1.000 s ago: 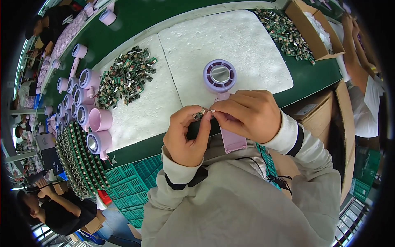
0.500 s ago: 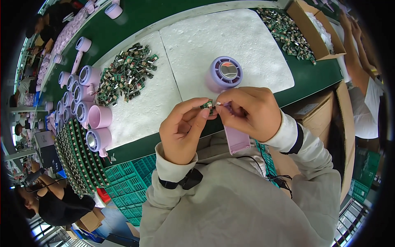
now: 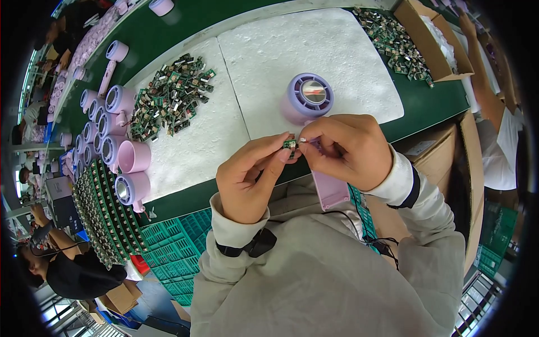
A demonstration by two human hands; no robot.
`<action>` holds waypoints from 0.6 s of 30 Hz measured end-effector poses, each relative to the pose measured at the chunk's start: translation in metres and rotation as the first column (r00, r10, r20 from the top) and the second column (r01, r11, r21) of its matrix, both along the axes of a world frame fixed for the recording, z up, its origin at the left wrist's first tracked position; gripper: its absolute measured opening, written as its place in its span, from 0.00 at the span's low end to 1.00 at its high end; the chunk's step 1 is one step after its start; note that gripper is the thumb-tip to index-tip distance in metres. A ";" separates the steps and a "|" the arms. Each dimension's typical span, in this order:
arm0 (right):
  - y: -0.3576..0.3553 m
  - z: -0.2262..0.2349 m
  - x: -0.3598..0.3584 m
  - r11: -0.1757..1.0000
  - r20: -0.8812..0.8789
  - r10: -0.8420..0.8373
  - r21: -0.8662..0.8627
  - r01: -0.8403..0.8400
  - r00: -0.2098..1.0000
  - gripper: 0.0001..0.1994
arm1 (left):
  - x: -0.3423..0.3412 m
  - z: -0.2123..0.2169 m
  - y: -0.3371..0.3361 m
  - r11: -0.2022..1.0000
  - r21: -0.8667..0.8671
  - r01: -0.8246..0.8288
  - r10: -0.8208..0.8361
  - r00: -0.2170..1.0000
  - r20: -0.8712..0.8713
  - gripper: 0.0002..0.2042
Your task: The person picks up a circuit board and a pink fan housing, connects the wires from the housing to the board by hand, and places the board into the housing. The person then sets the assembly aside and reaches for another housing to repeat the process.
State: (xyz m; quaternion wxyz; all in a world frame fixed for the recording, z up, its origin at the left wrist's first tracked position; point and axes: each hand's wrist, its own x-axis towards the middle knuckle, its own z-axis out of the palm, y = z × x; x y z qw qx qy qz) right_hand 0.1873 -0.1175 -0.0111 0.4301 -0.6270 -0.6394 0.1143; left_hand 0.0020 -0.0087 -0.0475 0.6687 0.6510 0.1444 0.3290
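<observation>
My left hand (image 3: 247, 177) pinches a small green circuit board (image 3: 290, 144) between thumb and fingertips. Just right of the board, my right hand (image 3: 351, 151) closes thumb and forefinger on a tiny white plug (image 3: 302, 140). Plug and board are very close; whether they touch I cannot tell. Under my right hand lies a handheld fan, its lilac round head (image 3: 292, 104) on the white foam sheet with a shiny centre disc facing up. Its pink handle (image 3: 331, 194) reaches past the table edge toward me, partly covered by the hand.
A heap of circuit boards (image 3: 171, 98) sits on the foam's left part, another (image 3: 396, 48) at the far right beside an open carton (image 3: 435, 39). Several fans (image 3: 132, 188) and strips of joined boards (image 3: 104, 219) crowd the left edge. Green crates (image 3: 177, 241) stand below. Other people work at both sides.
Both hands have shifted slightly right, still holding the board and the plug near each other. The board has turned a little, and the fan's handle has swung slightly right.
</observation>
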 end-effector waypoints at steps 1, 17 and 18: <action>0.000 0.000 0.000 1.000 0.000 0.000 -0.001 0.000 1.000 0.10 | 0.000 0.000 0.000 1.000 -0.010 0.002 -0.002 1.000 0.006 0.14; -0.004 0.005 0.005 0.983 -0.294 0.020 -0.169 -0.072 0.956 0.09 | -0.008 -0.004 0.014 0.958 -0.227 0.176 -0.162 0.983 0.082 0.15; -0.004 0.004 0.005 0.981 -0.303 0.024 -0.175 -0.080 0.953 0.08 | -0.009 -0.003 0.015 0.951 -0.241 0.195 -0.179 0.980 0.084 0.15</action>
